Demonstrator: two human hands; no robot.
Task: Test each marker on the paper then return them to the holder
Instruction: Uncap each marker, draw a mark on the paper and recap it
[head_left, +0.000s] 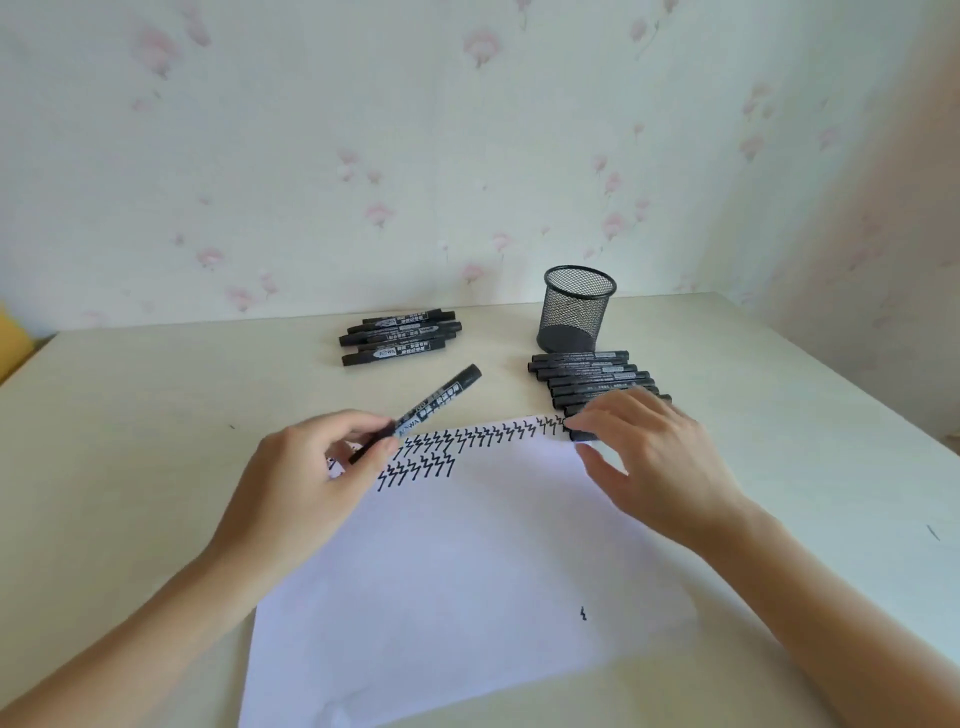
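A white paper (467, 571) lies on the table in front of me, with rows of black zigzag test marks (441, 447) along its far edge. My left hand (306, 478) grips one black marker (436, 400) above the paper's far left corner, tilted up and away to the right. My right hand (654, 457) reaches over the paper's far right corner. Its fairly straight fingers touch the nearest marker (582, 434) of a row of several black markers (587, 376); the thumb stays apart below it. The black mesh holder (576, 306) stands upright behind that row.
A second group of several black markers (397, 338) lies at the back of the table, left of the holder. A small stray ink mark (583, 613) sits low on the paper. The beige table (156, 415) ends at a floral-papered wall behind and to the right.
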